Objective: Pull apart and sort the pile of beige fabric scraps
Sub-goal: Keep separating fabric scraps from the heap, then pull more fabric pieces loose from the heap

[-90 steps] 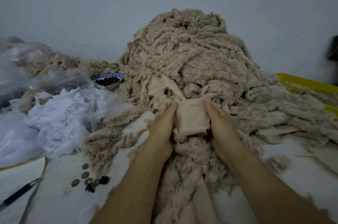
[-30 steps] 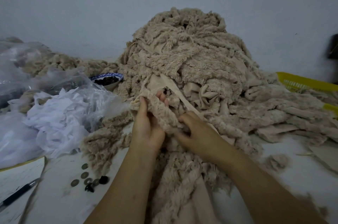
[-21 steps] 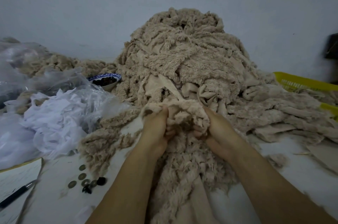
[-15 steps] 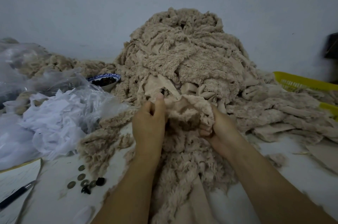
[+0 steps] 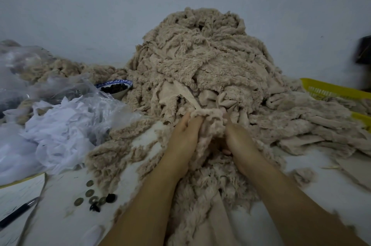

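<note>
The left hand (image 5: 184, 135) and right hand (image 5: 239, 141) are gripping one scrap (image 5: 208, 117) and should be tugging it gently off the pile (image 5: 200, 55).

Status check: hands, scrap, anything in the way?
Left hand and right hand both grip one fluffy scrap, bunched. Scrap sits at foot of pile. Coins off left, apart from hands.

**Asker:** Which parts of the person show?

**Describer:** Two bare arms, seen from above: a slender, smooth left forearm (image 5: 148, 201) and right forearm (image 5: 291, 201), each ending in a bare hand, the left hand (image 5: 183, 135) and the right hand (image 5: 239, 141).

**Asker:** What is worn?

**Describer:** Uncovered skin runs from the wrists to the lower edge. The fingers are mostly hidden.
</note>
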Demonstrator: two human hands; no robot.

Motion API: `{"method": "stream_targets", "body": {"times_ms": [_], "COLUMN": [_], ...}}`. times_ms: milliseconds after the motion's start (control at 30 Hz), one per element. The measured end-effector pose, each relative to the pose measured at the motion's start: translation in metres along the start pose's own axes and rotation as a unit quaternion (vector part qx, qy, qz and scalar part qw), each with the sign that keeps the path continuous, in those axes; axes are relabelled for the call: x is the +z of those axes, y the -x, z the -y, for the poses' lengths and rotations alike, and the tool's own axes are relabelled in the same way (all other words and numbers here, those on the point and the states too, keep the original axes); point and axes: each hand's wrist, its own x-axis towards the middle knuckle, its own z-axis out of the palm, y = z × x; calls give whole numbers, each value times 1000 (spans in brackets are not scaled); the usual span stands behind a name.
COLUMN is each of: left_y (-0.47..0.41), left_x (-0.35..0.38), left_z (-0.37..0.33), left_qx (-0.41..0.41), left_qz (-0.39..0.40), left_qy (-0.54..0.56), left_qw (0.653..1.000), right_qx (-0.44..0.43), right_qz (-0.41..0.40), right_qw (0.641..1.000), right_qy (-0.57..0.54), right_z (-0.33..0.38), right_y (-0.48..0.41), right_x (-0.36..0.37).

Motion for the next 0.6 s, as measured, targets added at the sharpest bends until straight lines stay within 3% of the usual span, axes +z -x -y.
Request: {"method": "stream_targets", "body": {"times_ms": [133,200,300,400,500,600], "left_y": [-3,-3,0,-2,-1,-1], "left_x": [-2,-3,-2,-3,-4,-5], "left_z": [-1,0,-1,0,-2,1], "left_qx": [18,30,17,9,5,21], "left_qz": [-77,-85,-55,-54,-38,-13], "left_qy": [-35,-63,-40,-72,-85,-126], "left_qw": [996,994,998,996,996,992], "right_qx": [-118,-144,-152,-124,-109,-133], "right_qz": [72,108,87,25,75,119], "right_qw": [987,983,985,991,981,980], "right_qy": [-77,-34,-7,-51,-140,-86], "right_z": [-2,-4,-4,-2,0,1], "right_y": [5,7,6,3,2,5], "right_x": [2,6,9,4,-3,-2]}}
